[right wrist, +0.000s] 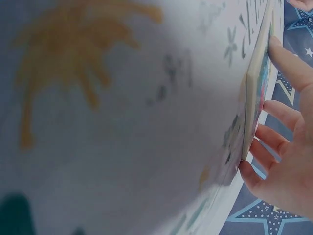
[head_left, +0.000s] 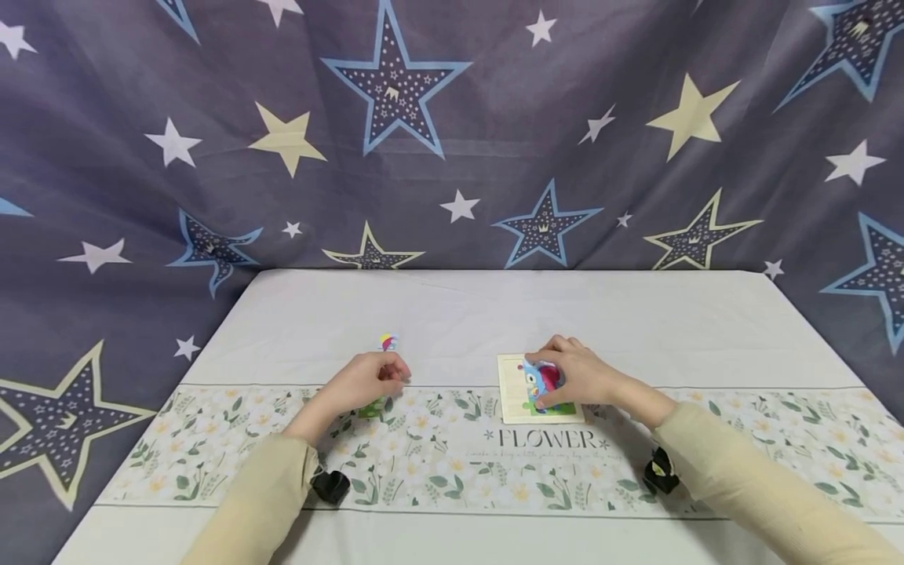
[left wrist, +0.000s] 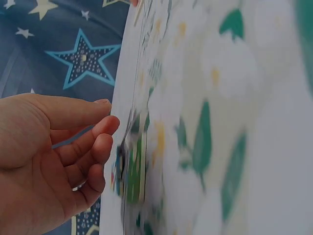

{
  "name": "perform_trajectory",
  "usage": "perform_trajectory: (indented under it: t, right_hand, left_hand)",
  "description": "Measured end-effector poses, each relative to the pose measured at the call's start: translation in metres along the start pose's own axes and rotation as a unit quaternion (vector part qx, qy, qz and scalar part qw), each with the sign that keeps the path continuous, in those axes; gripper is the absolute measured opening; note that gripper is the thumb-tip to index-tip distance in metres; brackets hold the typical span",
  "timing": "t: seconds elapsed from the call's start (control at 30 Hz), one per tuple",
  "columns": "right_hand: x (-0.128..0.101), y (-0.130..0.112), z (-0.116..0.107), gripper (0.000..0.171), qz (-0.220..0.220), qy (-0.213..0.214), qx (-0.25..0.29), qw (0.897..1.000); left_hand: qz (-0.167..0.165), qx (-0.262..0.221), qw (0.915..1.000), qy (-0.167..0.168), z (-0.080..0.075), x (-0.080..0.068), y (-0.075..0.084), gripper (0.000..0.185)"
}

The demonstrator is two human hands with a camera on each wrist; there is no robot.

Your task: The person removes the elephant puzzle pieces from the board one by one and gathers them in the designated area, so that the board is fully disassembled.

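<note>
My right hand rests on the puzzle board, fingers curled at its edge; my left hand, loosely curled, hovers just over a green piece on the tablecloth, gripping nothing—best pinch its edges squarely, keeping the board steady.

Star-print curtain fills the upper frame; table with floral cloth occupies the lower centre.
</note>
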State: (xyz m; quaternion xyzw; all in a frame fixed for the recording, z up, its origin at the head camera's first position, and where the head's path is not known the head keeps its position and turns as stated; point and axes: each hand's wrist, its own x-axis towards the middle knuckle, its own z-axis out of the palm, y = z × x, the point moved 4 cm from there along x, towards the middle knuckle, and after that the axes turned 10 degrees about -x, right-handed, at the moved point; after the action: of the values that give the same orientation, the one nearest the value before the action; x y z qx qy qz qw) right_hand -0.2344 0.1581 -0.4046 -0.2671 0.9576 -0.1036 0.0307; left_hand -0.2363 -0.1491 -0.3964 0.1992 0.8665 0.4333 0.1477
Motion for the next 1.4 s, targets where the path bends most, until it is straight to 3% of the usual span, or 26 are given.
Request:
perform_trajectory:
  t: [0.37,0.63,1.0,1.4]
  right_hand:
    - [-0.001,0.001,0.003,0.075,-0.008,-0.005,0.002,1.000]
    - [-0.002,0.001,0.003,0.086,-0.007,-0.006,-0.003,1.000]
    - [0.001,0.007,0.000,0.074,-0.002,-0.013,0.015,1.000]
    - [0.005,0.008,-0.005,0.062,-0.022,-0.012,0.032,0.999]
  left_hand:
    - [0.021,0.006,0.9994,-0.028,0.032,0.026,0.018,0.009]
    - [0.043,0.025,0.9975,-0.050,0.057,0.038,0.035,0.007]
    - [0.035,0.040,0.9982,-0.029,0.083,0.066,0.059,0.013]
    - [0.025,0.084,0.9961,0.003,0.101,0.088,0.079,0.025]
